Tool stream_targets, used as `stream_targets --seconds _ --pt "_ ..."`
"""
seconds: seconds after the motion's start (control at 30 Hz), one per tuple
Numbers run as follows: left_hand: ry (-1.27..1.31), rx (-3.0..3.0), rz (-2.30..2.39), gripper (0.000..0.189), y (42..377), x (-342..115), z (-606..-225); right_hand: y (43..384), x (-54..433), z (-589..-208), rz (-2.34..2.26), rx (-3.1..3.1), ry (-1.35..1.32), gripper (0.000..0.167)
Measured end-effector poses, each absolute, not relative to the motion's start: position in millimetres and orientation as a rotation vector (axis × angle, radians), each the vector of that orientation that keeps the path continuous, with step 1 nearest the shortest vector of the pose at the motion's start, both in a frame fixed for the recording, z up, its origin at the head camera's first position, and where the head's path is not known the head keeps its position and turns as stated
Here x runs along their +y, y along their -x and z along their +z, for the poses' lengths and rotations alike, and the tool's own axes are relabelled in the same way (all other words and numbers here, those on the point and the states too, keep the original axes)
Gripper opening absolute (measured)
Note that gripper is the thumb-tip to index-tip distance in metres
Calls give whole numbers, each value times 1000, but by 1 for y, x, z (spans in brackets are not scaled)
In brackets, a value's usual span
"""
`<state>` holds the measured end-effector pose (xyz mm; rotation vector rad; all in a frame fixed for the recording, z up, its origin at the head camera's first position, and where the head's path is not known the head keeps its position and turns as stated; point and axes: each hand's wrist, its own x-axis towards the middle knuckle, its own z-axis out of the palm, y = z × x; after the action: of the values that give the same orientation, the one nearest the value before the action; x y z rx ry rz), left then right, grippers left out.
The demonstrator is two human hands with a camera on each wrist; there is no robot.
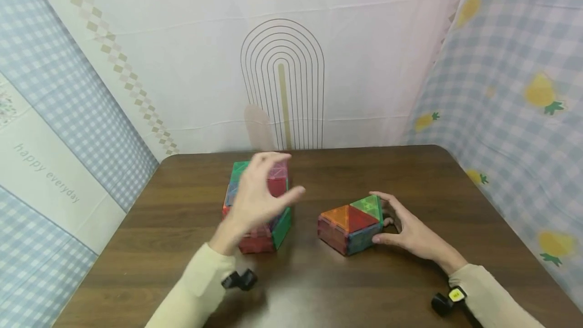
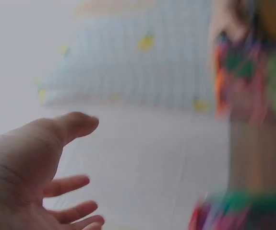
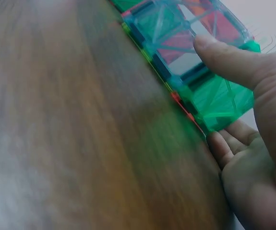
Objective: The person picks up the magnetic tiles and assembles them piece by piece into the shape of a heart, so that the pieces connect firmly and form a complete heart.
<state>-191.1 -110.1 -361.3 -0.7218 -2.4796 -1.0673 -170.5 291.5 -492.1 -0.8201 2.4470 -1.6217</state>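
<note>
A low block of translucent magnetic tiles [image 1: 364, 219] sits right of centre on the table, with orange, red and green triangles on top. My right hand [image 1: 412, 234] holds its right end. In the right wrist view the thumb [image 3: 229, 57] presses a blue-framed side tile, and the other fingers reach behind the green end tile [image 3: 222, 103]. To the left stands a longer magnetic-tile structure [image 1: 257, 244] in red, green, blue and pink. Over it hovers my left hand [image 1: 252, 199], thumb and fingers spread apart, holding nothing; it hides the structure's middle.
The brown wooden table [image 1: 319, 292] has its far edge against a pale patterned cloth [image 1: 364, 54]. Blue checked cloths hang on both sides. Each wrist wears a small black camera, the left one [image 1: 241, 280] near the table's front.
</note>
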Motion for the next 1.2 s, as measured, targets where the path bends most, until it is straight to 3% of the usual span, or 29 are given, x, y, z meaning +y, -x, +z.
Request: stream_targets --seconds 0.2,0.5,0.67,0.77,0.83,1.03,1.2 --pt "648 -2567 -1077 66 238 -185 -365 172 290 -493 -1661 2493 744 95" --pt "574 -2741 -1447 69 276 -245 -424 169 284 -495 -1589 2690 476 80" --pt "623 -2692 -1671 68 286 -255 -452 167 272 -494 -1562 2879 333 49" --pt "662 -2628 -1807 68 288 -259 -465 163 266 -494 -1650 2928 373 24" --pt "686 -2586 -1868 67 290 -260 -472 160 261 -494 -1752 2899 425 16" --pt "701 -2518 -1919 64 292 -260 -479 146 238 -492 -1913 2716 571 11" --pt "698 -2506 -1931 64 292 -260 -479 140 224 -495 -1749 2752 468 38"
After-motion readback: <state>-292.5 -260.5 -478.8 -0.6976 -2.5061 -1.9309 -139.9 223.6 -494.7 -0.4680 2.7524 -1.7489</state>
